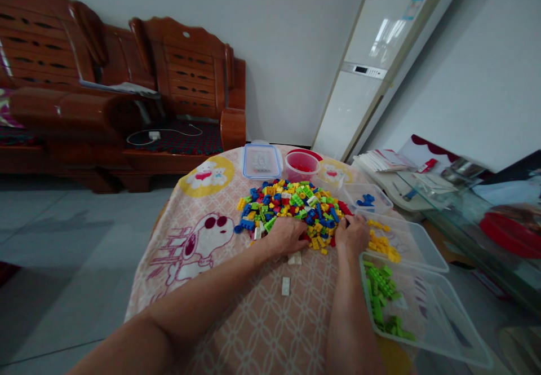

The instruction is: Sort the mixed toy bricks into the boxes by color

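Observation:
A mixed heap of toy building bricks (291, 203), in blue, yellow, green, red and white, lies on the cloth-covered table. My left hand (289, 235) is at the heap's near edge, fingers curled down among the bricks, close to a red one. At the heap's right edge is my right hand (353, 233), its fingers drawn together; what they hold, if anything, is too small to make out. Nearer to me lie a white brick (285, 286) and more white bricks (295, 258) just below my left hand.
A clear box with green bricks (382, 293), a tray with yellow bricks (382, 244) and a small box with blue bricks (366, 200) stand at the right. Behind the heap are a pink tub (302, 165) holding red bricks and a blue-rimmed lid (262, 162).

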Tool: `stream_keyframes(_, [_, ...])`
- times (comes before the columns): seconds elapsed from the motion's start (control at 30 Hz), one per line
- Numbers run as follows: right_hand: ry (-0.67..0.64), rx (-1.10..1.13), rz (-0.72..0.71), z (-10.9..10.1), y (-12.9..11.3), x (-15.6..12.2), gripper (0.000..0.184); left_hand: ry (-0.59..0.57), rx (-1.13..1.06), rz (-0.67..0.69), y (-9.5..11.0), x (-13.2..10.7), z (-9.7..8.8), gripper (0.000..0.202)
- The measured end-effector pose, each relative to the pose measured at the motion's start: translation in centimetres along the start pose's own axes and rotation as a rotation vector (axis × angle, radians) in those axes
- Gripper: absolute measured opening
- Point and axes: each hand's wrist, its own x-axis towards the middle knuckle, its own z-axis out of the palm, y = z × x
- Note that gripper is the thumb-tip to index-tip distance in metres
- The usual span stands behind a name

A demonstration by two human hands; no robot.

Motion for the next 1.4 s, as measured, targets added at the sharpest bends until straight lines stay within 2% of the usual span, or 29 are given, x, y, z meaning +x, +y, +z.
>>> stream_keyframes(0.1, [-0.008,-0.018,-0.014,0.0,0.1,0.1,0.032,0.050,-0.151,-0.021,-0.6,-0.1,-0.5,0.015])
stream_keyframes(0.27, [-0.030,-0.033,-0.006,-0.2,-0.1,0.2,0.031,0.150,-0.652,-0.021,-2.2,0.1,-1.2,0.008])
stream_keyframes(0.4, [-0.025,-0.039,-0.003,-0.2,-0.2,0.1,0.031,0.277,-0.825,-0.150,-3.5,1.2,-1.5,0.010])
stream_keyframes(0.53, [-0.033,-0.043,0.002,-0.3,-0.2,0.1,0.031,0.348,-0.891,-0.269,-5.0,4.0,-2.2,0.011])
stream_keyframes(0.73, [-0.048,-0.050,0.004,-0.6,-0.4,0.1,0.032,0.528,-0.867,-0.415,-5.9,10.7,-4.6,0.011])
stream_keyframes(0.83, [-0.044,-0.036,0.003,-0.5,-0.4,0.1,0.032,0.571,-0.894,-0.485,-5.9,13.3,-6.1,0.023])
stream_keyframes(0.9, [-0.032,-0.019,-0.002,-0.5,-0.3,0.1,0.032,0.590,-0.855,-0.478,-5.9,14.0,-6.7,0.038])
stream_keyframes(0.97, [-0.023,-0.007,-0.009,-0.4,-0.2,0.0,0.031,0.593,-0.785,-0.418,-5.8,13.4,-6.7,0.049])
stream_keyframes(1.03, [-0.016,-0.003,-0.007,-0.3,-0.2,0.0,0.031,0.553,-0.721,-0.328,-5.3,11.6,-6.1,0.048])
stream_keyframes(1.17, [-0.027,-0.012,0.004,-0.3,-0.2,0.1,0.030,0.314,-0.533,-0.102,-3.5,6.7,-3.3,0.024])
stream_keyframes(1.23, [-0.043,-0.024,0.002,-0.4,-0.3,0.1,0.031,0.205,-0.391,-0.013,-2.4,4.6,-1.7,0.018])
stream_keyframes(1.3, [-0.052,-0.032,0.002,-0.4,-0.3,0.1,0.031,0.147,-0.238,0.010,-1.5,3.2,-0.6,0.019])
stream_keyframes(1.4, [-0.050,-0.032,0.007,-0.3,-0.2,0.1,0.031,0.112,-0.061,0.031,-0.7,2.3,0.4,0.023])
